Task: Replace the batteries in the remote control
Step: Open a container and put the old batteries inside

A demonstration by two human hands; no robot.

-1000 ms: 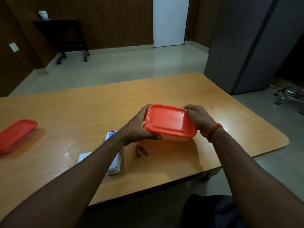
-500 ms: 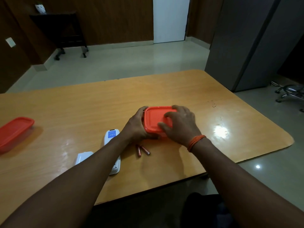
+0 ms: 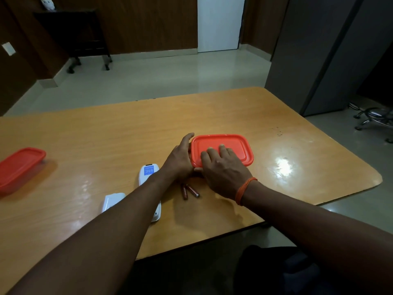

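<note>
A box with an orange lid [image 3: 236, 145] sits on the wooden table [image 3: 127, 137]. My left hand [image 3: 180, 160] grips its left side, thumb along the far edge. My right hand [image 3: 223, 169] lies flat on the lid, its fingers straight and pressing down. Two reddish batteries [image 3: 189, 191] lie side by side on the table just in front of my hands. The white remote control [image 3: 148, 173] lies back side up, partly hidden under my left forearm. Its white battery cover [image 3: 112, 200] rests to the left of it.
A second orange-lidded box [image 3: 19, 167] stands at the table's left edge. A grey cabinet [image 3: 319, 56] rises beyond the right corner, with a chair base [image 3: 376, 120] beside it. A dark stand [image 3: 80, 35] is by the far wall.
The box was held up in both hands, then came down onto the table. My right hand moved from its right end onto the lid and slid slightly back, uncovering more of it.
</note>
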